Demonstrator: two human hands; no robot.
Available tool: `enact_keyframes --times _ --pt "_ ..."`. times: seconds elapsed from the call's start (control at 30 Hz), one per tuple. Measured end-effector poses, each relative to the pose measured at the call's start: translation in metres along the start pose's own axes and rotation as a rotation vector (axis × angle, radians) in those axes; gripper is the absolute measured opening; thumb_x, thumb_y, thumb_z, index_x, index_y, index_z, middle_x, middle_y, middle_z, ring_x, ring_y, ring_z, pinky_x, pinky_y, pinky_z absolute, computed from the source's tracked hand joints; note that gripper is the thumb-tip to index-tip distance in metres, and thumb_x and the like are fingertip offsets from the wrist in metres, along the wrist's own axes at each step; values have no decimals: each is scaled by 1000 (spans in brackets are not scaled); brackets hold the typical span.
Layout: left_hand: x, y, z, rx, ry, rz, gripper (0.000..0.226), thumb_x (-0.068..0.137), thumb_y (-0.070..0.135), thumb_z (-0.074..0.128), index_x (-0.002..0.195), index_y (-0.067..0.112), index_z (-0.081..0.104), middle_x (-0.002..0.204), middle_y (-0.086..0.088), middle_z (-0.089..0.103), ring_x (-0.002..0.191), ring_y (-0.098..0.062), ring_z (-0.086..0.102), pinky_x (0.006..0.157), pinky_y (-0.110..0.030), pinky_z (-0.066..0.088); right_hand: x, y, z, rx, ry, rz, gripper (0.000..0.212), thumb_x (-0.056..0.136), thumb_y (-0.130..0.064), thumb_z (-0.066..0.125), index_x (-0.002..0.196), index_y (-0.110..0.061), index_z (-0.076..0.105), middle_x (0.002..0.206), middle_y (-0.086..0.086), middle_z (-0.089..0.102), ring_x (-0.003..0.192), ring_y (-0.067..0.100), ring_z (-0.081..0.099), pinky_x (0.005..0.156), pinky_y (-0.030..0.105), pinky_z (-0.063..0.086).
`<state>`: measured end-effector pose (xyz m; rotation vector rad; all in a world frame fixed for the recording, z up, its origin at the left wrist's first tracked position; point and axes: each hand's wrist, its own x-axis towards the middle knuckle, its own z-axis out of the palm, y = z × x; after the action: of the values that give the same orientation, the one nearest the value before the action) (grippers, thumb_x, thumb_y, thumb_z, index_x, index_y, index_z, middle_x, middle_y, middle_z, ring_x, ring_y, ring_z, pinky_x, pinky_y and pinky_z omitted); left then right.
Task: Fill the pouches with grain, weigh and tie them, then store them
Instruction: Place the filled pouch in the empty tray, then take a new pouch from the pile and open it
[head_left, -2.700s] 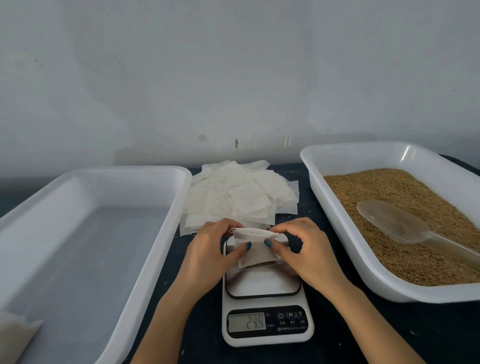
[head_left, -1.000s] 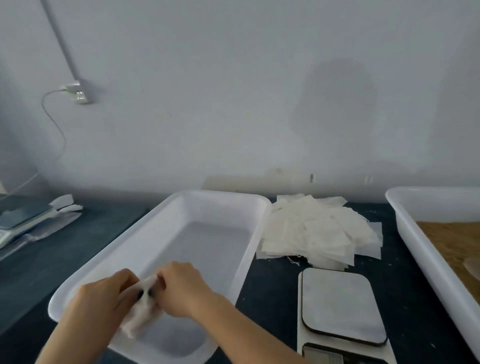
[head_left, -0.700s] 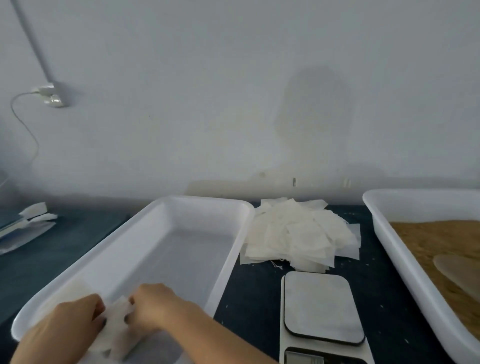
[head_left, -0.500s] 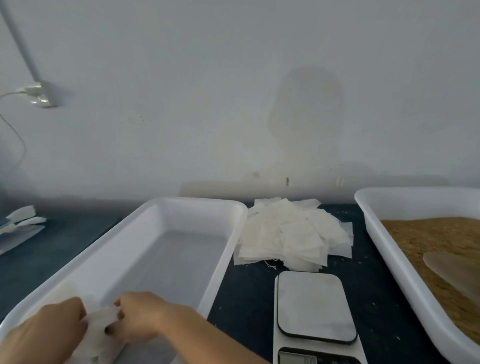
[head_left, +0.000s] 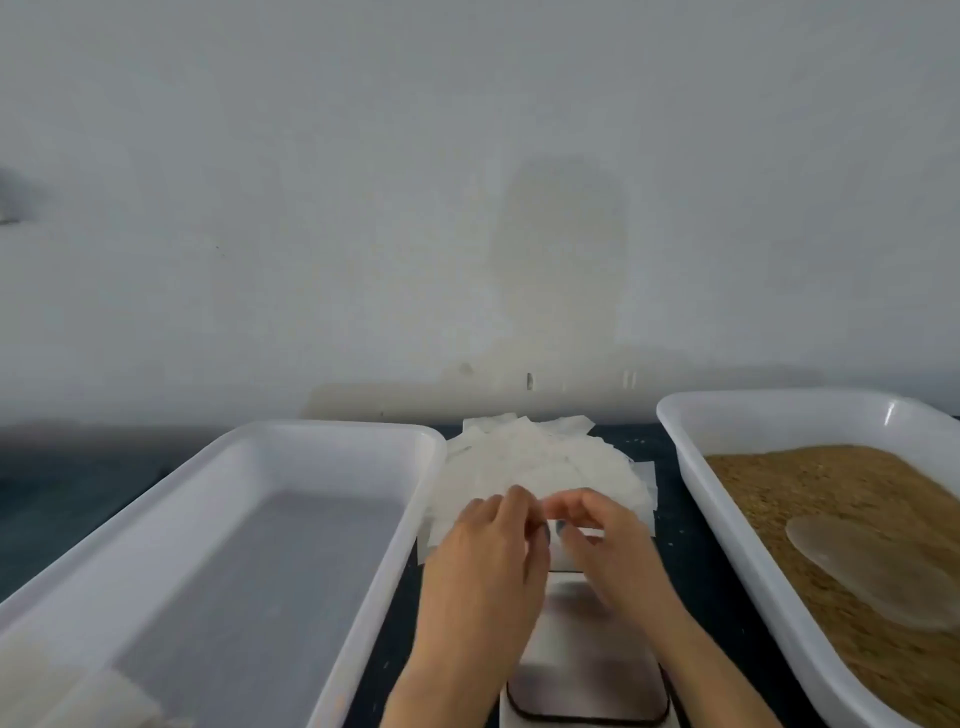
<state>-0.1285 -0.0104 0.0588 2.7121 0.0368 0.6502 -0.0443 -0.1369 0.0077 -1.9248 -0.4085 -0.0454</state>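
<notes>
Storage tray (head_left: 332, 467) is sitting left of the fingers, with blurred stored pouches (head_left: 78, 691) lying in its near corner. Left hand (head_left: 488, 566) and right hand (head_left: 618, 556) are curling fingertips together, seemingly pinching one empty pouch (head_left: 579, 532) off the pile (head_left: 519, 462) just beyond them. Scale (head_left: 587, 670) is waiting under the wrists, unobstructed. Grain tray (head_left: 727, 415) and scoop (head_left: 857, 566) are sitting right of the fingers, handy for filling.

Two hands (head_left: 488, 551) (head_left: 608, 545), two trays (head_left: 332, 428) (head_left: 779, 400), one scale (head_left: 587, 675), one scoop (head_left: 857, 566), one pouch pile (head_left: 535, 462)
</notes>
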Motion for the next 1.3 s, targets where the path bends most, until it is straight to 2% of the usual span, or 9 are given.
enact_keyframes --times 0.13,0.3,0.57,0.73,0.83,0.93,1.07,1.17,1.3 --pt "63 -5 79 -45 -220 -13 25 101 34 47 123 25 56 122 4 61 109 -14 55 85 -26 47 3 52 -38 -6 113 141 32 92 3 59 99 -26 70 101 -15 71 99 -2 64 90 19 50" --pt "90 -18 125 91 -328 13 50 94 43 58 137 20 47 140 -1 50 127 -19 46 98 -33 43 7 75 -38 -16 11 252 27 94 -1 60 110 -21 68 104 -12 72 101 1 65 77 7 44" --pt "80 -32 119 15 -75 36 29 102 29 41 96 12 64 92 -2 67 83 -21 61 73 -33 50 5 75 -38 11 69 257 25 95 -1 60 111 -18 68 104 -9 72 100 2 65 78 9 46" --pt "73 -37 104 -613 215 -207 29 103 22 47 74 19 48 56 11 44 51 -7 40 53 -17 40 -1 68 -40 69 169 158 23 95 -6 62 105 -25 70 101 -12 74 97 -5 66 89 17 52" --pt "76 -35 96 -1190 76 -401 30 104 23 47 83 3 57 78 -12 53 75 -25 64 67 -29 58 -3 60 -41 122 154 74 21 96 -11 61 112 -23 70 106 -13 74 104 -2 66 90 19 52" --pt "69 -35 91 -1437 -211 -418 30 101 26 51 110 2 65 110 -22 67 99 -32 70 76 -33 59 -5 48 -38 257 109 58 27 90 -32 63 116 -27 66 106 -20 73 103 0 68 81 16 54" --pt "59 -34 96 -1414 -405 -354 29 102 25 49 120 9 65 116 -11 71 106 -26 69 83 -35 58 -5 44 -36 364 170 132 19 84 -34 68 103 -38 65 98 -18 75 93 -1 70 69 14 55" --pt "59 -35 97 -1329 -414 -324 23 102 20 51 117 10 65 108 -7 74 102 -22 71 83 -35 59 -5 46 -41 402 242 175 22 88 -12 71 92 -34 70 87 -15 77 81 0 72 62 10 53" --pt "59 -32 94 -1156 -362 -265 31 88 34 70 115 21 60 102 -2 76 96 -19 72 77 -29 58 -7 44 -44 436 203 206 17 78 -23 79 94 -24 74 84 -8 78 79 4 74 61 9 52"
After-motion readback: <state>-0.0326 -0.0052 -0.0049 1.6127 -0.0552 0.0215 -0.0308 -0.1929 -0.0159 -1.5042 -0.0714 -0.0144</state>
